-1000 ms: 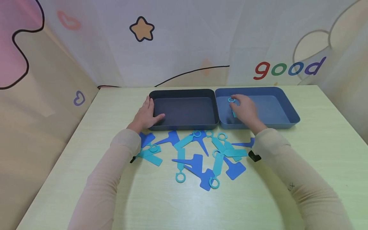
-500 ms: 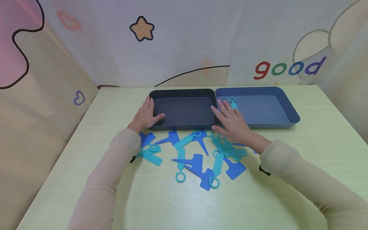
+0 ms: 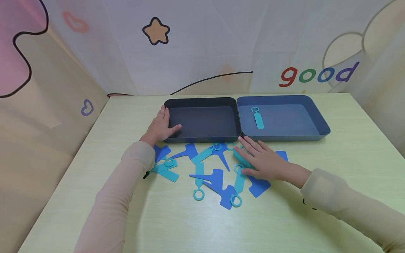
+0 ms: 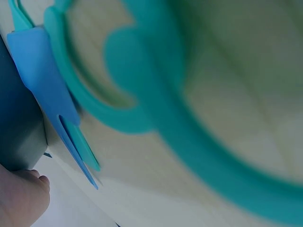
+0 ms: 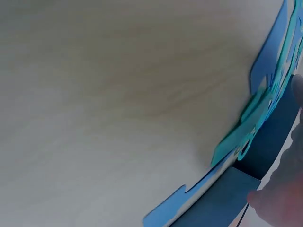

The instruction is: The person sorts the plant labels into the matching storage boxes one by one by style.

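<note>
My left hand [image 3: 158,129] rests on the left wall of a black tray [image 3: 202,140], fingers over the rim, thumb inside. My right hand [image 3: 262,160] is over the right part of a spread of plant labels, fingers extended, holding nothing visible; I cannot tell if it touches them. Some labels are teal with a ring end, like the teal ring label [image 3: 199,172]; others are blue T-shaped labels [image 3: 217,177] with a pointed stem. One teal label [image 3: 259,121] lies in the blue tray [image 3: 284,138]. In the left wrist view, a blurred teal ring [image 4: 165,109] fills the foreground.
The two trays stand side by side at the back of the pale wooden table [image 3: 196,228], with the labels in front of them. Behind hangs a printed curtain [image 3: 202,45]. My left forearm sleeve [image 3: 117,193] lies beside several labels at the left.
My right hand has let go of the teal label in the blue tray. It has come out over the tray's front wall, toward me, to the labels. My left hand has stayed put.
</note>
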The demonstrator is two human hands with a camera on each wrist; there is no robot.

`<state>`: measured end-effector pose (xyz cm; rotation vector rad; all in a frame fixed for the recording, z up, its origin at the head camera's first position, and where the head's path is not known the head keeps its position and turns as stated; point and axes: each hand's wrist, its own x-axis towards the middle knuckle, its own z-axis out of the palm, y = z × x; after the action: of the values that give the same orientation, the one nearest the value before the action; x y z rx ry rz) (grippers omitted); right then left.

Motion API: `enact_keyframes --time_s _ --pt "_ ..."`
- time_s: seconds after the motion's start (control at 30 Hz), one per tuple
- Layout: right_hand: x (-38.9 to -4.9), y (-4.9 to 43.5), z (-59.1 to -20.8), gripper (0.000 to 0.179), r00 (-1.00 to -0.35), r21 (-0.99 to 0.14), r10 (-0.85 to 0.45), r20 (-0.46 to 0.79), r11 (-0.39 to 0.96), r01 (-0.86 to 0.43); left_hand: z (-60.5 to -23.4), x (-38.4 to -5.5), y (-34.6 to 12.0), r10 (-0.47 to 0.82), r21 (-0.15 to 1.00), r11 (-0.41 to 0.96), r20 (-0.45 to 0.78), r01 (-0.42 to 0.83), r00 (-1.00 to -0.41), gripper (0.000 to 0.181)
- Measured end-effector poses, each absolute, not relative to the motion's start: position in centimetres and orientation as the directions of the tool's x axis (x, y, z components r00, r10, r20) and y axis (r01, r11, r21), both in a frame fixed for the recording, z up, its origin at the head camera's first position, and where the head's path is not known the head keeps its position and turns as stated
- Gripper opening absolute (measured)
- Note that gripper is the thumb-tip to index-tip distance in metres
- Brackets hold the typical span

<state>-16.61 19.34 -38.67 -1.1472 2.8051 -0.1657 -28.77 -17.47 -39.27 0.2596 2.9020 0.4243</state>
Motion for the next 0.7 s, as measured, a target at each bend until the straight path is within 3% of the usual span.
enact_keyframes --time_s 0.3,0.6,0.7 --pt "-15.8 20.7 -38.9 0.062 -0.737 -0.220 -0.669 -0.094 0.736 -0.640 -39.3 -28.8 -17.5 0.198 0.297 0.944 -0.170 0.142 -0.965 0.095" --pt "-16.1 21.0 -39.0 0.023 -0.761 -0.220 -0.649 -0.001 0.743 -0.633 -39.4 -28.9 -17.5 0.205 0.294 0.944 -0.164 0.151 -0.965 0.095" --pt "-16.2 20.9 -39.0 0.018 -0.770 -0.229 -0.637 0.008 0.749 -0.622 -39.4 -28.9 -17.5 0.205 0.295 0.944 -0.166 0.150 -0.965 0.095"
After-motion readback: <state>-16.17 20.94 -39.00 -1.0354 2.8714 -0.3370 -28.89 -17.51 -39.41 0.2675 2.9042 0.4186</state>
